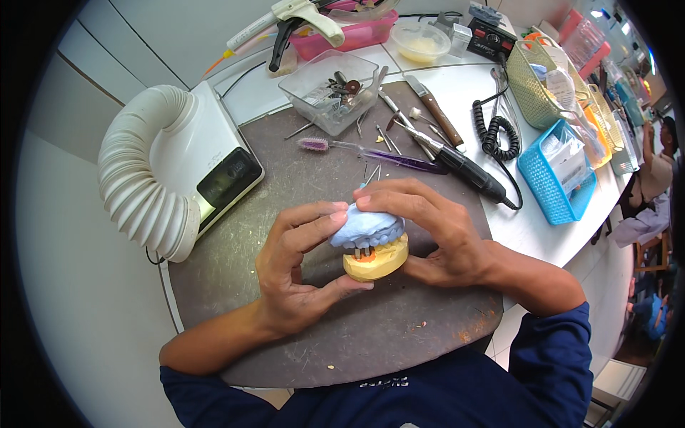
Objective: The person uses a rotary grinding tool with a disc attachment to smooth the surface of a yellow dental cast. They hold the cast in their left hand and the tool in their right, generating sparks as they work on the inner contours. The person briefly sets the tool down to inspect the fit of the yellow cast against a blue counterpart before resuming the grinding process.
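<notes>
Over the dark grey mat [271, 160] on the white counter [464, 82], both hands grasp one dental model [376, 262], its blue upper part [364, 225] seated against its yellow lower part. The left hand [292, 260] has its grip closed on the near left side, fingertips on the blue and thumb against the yellow base. The right hand [439, 232] grasps it too, fingers over the blue top, thumb partly hidden behind the yellow. Small upright pieces and an orange patch show at the yellow part's front left. Whether the base touches the mat, I cannot tell.

Beyond the hands lie a purple toothbrush [315, 145], a black rotary handpiece [474, 173] with a coiled cable [505, 139], and a brown-handled knife [445, 121]. A clear tray [312, 108] of small tools stands behind them; a white ribbed hose [125, 175] curves at left, a blue basket [553, 192] sits at right.
</notes>
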A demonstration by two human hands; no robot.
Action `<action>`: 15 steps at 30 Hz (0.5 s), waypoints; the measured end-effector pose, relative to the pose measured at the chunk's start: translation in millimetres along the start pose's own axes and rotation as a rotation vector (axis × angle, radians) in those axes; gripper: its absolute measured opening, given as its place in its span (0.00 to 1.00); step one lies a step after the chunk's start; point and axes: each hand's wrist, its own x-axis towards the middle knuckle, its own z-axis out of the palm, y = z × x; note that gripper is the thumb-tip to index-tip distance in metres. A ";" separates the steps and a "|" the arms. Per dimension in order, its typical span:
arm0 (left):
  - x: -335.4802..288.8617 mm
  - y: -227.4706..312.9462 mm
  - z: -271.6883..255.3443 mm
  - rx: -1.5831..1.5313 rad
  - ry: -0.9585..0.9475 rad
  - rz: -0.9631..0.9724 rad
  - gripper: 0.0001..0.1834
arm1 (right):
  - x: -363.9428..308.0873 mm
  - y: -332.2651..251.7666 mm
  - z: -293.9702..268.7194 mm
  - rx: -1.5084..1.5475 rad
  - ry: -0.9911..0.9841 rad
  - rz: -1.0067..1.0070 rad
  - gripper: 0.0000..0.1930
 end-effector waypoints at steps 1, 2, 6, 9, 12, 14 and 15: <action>0.7 -0.2 0.3 -0.004 -0.009 0.001 0.40 | -0.9 0.1 -0.8 -0.003 0.006 0.000 0.37; 2.0 -0.2 0.8 -0.010 -0.023 0.004 0.40 | -2.6 0.3 -2.0 -0.009 0.015 0.002 0.38; 4.9 -5.1 9.3 -0.107 -0.060 -0.045 0.44 | -7.5 -0.6 -7.7 0.052 0.049 0.054 0.36; -6.5 -3.0 5.1 -0.210 0.011 -0.298 0.47 | -3.5 7.1 3.3 0.094 0.058 0.071 0.33; -7.5 -3.8 3.7 -0.152 0.068 -0.324 0.42 | -4.9 -1.6 7.5 0.211 0.071 0.251 0.34; -7.1 0.0 9.4 -0.151 0.082 -0.383 0.39 | -12.0 -0.2 6.0 0.218 0.127 0.273 0.35; -6.8 2.7 10.0 -0.174 0.069 -0.447 0.37 | -13.0 -0.9 5.8 0.239 0.114 0.299 0.34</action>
